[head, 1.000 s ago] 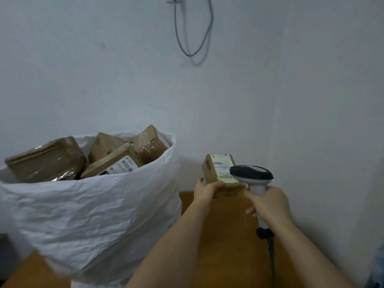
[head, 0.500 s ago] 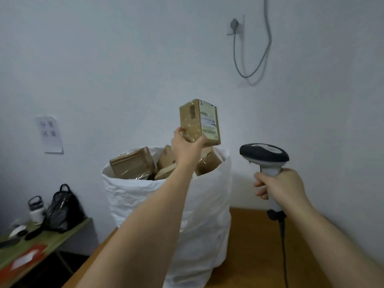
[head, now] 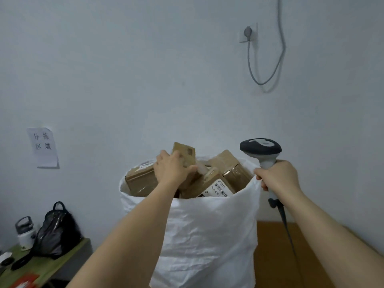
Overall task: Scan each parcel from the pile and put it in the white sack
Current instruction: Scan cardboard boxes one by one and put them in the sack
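The white sack stands in the middle, filled to its rim with several brown parcels. My left hand grips a small brown cardboard parcel at the top of the sack's load, among the other boxes. One labelled parcel lies just right of it. My right hand holds the grey and black barcode scanner upright by its handle, beside the sack's right rim. The scanner's cable hangs down.
The sack rests on a brown wooden table. At lower left a green side table carries a black bag and a white bottle. A paper sign and a wall socket with grey cable are on the wall.
My left hand brought the small parcel from in front of the scanner, up over the sack, and down onto the parcels inside. The scanner hand stayed roughly where it was.
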